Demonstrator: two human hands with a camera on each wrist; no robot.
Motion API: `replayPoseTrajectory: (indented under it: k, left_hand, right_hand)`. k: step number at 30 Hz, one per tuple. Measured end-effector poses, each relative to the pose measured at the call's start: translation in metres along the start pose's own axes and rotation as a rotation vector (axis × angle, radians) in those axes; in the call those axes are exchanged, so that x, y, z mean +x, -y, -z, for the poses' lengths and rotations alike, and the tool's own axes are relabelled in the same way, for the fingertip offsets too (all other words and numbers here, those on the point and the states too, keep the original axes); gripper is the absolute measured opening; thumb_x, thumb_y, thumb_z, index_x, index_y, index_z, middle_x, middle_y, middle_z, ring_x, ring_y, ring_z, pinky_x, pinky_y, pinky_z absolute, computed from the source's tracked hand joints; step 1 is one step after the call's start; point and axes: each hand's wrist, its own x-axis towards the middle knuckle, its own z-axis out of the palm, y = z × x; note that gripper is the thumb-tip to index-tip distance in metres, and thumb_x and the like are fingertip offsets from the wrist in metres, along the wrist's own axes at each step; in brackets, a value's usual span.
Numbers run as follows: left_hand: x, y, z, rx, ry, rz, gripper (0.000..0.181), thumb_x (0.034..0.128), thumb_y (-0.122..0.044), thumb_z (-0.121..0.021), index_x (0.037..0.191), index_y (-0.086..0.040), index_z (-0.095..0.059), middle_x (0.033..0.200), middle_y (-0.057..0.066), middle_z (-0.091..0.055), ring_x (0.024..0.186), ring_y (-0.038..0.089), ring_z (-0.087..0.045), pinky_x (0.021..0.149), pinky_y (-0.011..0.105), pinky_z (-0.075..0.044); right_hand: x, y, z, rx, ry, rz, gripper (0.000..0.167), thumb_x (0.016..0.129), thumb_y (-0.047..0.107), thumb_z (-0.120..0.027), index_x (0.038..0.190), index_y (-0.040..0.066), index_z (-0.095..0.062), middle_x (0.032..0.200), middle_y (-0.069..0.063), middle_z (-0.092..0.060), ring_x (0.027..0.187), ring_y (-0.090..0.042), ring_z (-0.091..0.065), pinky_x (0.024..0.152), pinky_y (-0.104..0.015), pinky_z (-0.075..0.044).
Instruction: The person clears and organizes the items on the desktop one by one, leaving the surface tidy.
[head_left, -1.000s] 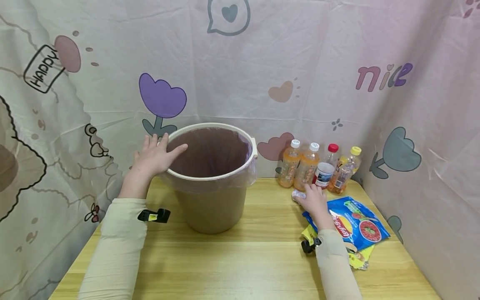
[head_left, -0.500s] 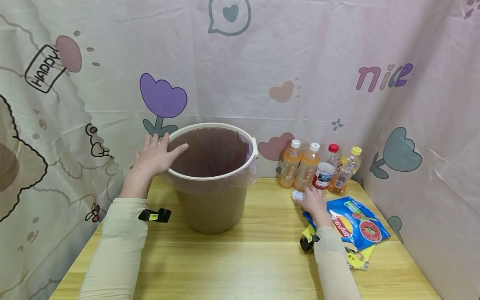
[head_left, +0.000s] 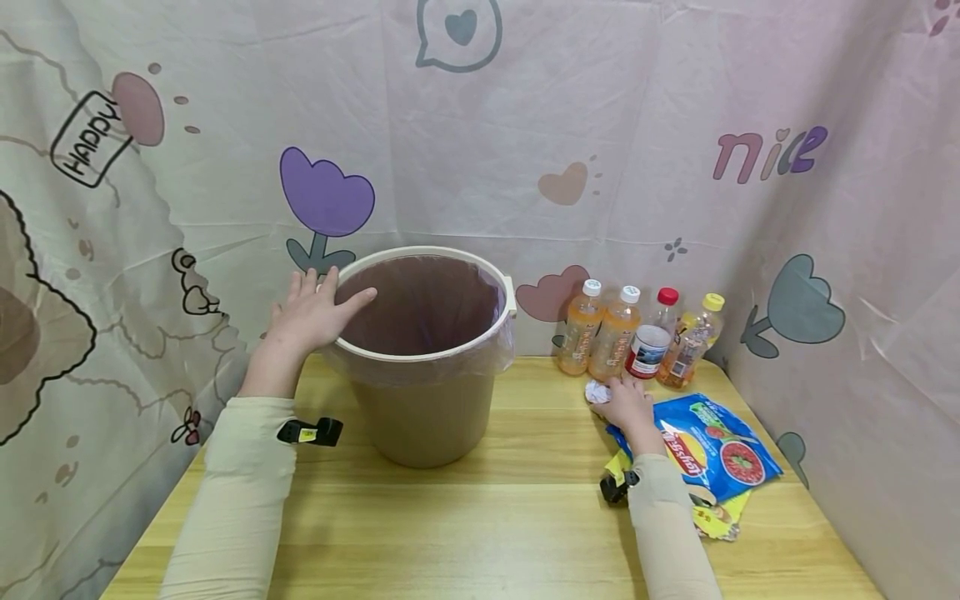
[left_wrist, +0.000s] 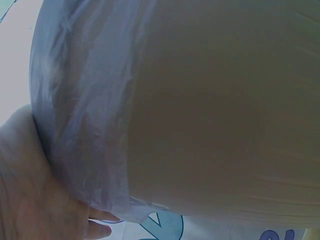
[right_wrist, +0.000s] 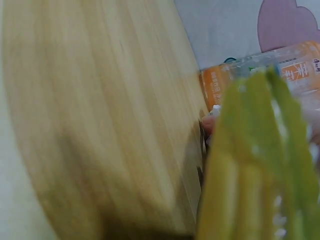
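My left hand (head_left: 311, 317) rests on the pale rim of a brown trash can (head_left: 423, 425), its fingers spread and straight. A clear plastic liner (left_wrist: 90, 125) folds over the can's rim, and my left palm lies against it in the left wrist view. At the right, my right hand (head_left: 628, 408) holds a crumpled white paper ball (head_left: 597, 392) between thumb and fingers, low over the table. In the right wrist view only the thumb tip and part of the hand show; a yellow-green wrapper (right_wrist: 250, 170) hides the rest.
Several drink bottles (head_left: 619, 333) stand against the back curtain, just behind my right hand. A blue chip bag (head_left: 716, 450) lies over a yellow wrapper (head_left: 723, 517) beside my right wrist. Wooden tabletop (head_left: 450, 533) stretches across the front.
My right hand has drawn slightly downward and its fingers have curled in, so more of the paper ball shows. My left hand stays on the rim.
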Motion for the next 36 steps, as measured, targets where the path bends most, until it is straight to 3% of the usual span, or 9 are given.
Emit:
replayPoseTrajectory:
  k: [6,16,36]
  left_hand:
    - [0.000,0.000,0.000,-0.005,0.002,-0.001,0.105,0.0880,-0.081,-0.019,0.156,-0.005,0.003,0.158,0.031,0.013,0.146,0.047,0.021,0.108,0.078,0.004]
    - [0.001,0.000,-0.001,-0.010,-0.001,-0.002,0.105,0.0878,-0.081,-0.020,0.156,-0.005,0.003,0.159,0.031,0.012,0.146,0.046,0.021,0.109,0.077,0.005]
    - [-0.001,0.000,0.001,-0.012,0.006,-0.002,0.104,0.0886,-0.080,-0.020,0.156,-0.005,0.003,0.158,0.031,0.013,0.146,0.047,0.021,0.108,0.077,0.005]
  right_hand:
    - [-0.003,0.001,0.001,0.000,-0.003,0.010,0.063,0.083,0.040,-0.072,0.129,0.000,-0.056,0.136,-0.030,-0.050,0.125,-0.047,-0.038,0.096,-0.067,-0.035]
    - [-0.008,0.003,0.002,-0.001,-0.009,0.033,0.051,0.083,0.041,-0.073,0.114,0.003,-0.059,0.123,-0.025,-0.057,0.114,-0.042,-0.046,0.091,-0.065,-0.038]
    - [-0.018,0.012,0.001,-0.033,-0.099,0.115,0.051,0.083,0.046,-0.071,0.111,0.006,-0.058,0.119,-0.020,-0.060,0.110,-0.038,-0.049,0.092,-0.062,-0.040]
